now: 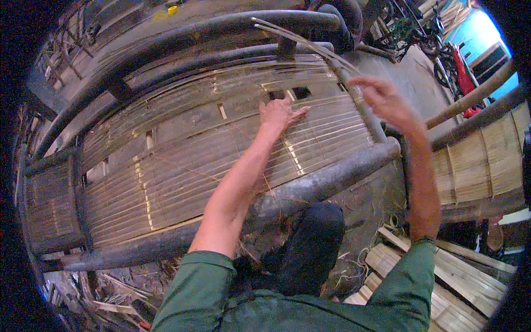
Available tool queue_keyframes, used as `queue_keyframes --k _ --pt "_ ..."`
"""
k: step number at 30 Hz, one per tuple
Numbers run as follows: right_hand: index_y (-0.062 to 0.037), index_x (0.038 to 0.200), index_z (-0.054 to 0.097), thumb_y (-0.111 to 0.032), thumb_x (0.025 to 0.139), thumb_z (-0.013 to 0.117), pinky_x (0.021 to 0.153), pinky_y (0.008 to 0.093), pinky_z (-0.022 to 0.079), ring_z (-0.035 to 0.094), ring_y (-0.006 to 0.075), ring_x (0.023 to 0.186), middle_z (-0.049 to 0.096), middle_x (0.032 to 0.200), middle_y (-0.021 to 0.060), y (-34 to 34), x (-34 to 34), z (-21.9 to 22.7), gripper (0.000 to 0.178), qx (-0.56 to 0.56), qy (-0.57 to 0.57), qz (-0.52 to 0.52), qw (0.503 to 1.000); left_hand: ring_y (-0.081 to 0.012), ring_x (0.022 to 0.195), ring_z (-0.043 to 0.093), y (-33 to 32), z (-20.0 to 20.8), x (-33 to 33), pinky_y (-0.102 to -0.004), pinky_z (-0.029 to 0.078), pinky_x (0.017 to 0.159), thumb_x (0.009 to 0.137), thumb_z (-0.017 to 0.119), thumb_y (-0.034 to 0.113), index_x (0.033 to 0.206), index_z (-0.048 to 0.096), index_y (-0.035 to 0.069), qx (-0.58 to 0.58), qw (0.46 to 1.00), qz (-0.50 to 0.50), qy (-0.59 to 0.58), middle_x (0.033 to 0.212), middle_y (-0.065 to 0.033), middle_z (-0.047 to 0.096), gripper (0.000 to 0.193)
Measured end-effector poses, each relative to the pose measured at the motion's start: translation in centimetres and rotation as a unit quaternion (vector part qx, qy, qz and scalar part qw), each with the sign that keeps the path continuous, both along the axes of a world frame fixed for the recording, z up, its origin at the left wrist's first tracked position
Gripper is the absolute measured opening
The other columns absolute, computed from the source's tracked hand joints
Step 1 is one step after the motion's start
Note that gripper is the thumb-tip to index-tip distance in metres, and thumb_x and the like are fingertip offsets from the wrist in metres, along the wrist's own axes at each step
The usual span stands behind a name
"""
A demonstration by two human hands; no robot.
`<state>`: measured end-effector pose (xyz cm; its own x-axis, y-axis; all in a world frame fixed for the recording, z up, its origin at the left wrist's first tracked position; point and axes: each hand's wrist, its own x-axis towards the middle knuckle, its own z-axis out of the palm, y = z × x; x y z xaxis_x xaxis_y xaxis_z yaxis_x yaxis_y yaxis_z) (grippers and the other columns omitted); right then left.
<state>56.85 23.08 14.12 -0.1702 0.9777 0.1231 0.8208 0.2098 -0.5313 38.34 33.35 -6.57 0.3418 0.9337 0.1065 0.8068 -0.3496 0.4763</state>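
Bamboo slats lie side by side in a long dark pole frame, which spans the view in front of the person. The left hand rests palm down on them, its fingers spread and clasping nothing visible, just beside 2 dark rectangular gaps in the surface. The right hand is raised over the right end of the frame (motion blurs it). Thin pale strips reach from its fingertips toward the upper left, above the far edge; whether the fingers actually grip them I cannot tell. Thin orange-brown cords cross the slats near the left forearm. Below the front pole shows a knee in dark trousers. Split bamboo pieces lie at lower right, beside the right sleeve, which is green. Farther back stand a red motorcycle and, beyond it, a bright blue wall.
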Motion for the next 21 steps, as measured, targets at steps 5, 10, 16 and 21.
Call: queue_keyframes --k 5,10,16,21 --pt "-0.0064 0.104 0.057 -0.017 0.088 0.051 0.055 0.037 0.045 0.056 0.0217 0.068 0.058 0.074 0.009 7.1 2.0 -0.2 0.02 0.304 0.006 -0.126 0.944 -0.0347 0.081 0.066 2.3 -1.3 0.1 -0.0448 0.049 0.076 0.084 0.043 0.042 0.082 0.069 0.005 -0.006 0.994 0.087 -0.064 0.084 -0.0196 0.067 0.046" --pt "-0.0045 0.086 0.062 -0.025 0.076 0.062 0.072 0.0466 0.048 0.061 0.0389 0.081 0.062 0.084 0.0217 14.1 1.8 -17.9 0.023 0.061 -0.219 -0.208 0.951 -0.036 0.076 0.066 1.4 -0.2 2.5 -0.0457 0.051 0.07 0.082 0.044 0.031 0.08 0.07 0.005 -0.008 0.992 0.093 -0.087 0.082 -0.0192 0.067 0.036" --pt "-0.0001 0.072 0.067 -0.035 0.075 0.065 0.064 0.0453 0.05 0.063 0.0377 0.069 0.065 0.076 0.0217 15.4 -3.6 -20.2 0.035 0.02 -0.148 -0.121 0.981 -0.0337 0.066 0.065 2.2 -2.1 1.4 -0.0444 0.051 0.064 0.081 0.047 0.026 0.07 0.066 0.007 0.049 0.989 0.12 -0.072 0.075 -0.0166 0.067 0.029" --pt "-0.0029 0.068 0.06 -0.047 0.086 0.054 0.044 0.0352 0.044 0.053 0.0198 0.047 0.057 0.058 0.0082 15.9 -3.6 -18.1 0.048 -0.248 -0.042 -0.045 0.967 -0.0314 0.068 0.066 2.2 -2.4 0.9 -0.044 0.051 0.064 0.08 0.048 0.026 0.073 0.068 0.01 0.053 0.993 0.084 -0.059 0.073 -0.0161 0.067 0.026"
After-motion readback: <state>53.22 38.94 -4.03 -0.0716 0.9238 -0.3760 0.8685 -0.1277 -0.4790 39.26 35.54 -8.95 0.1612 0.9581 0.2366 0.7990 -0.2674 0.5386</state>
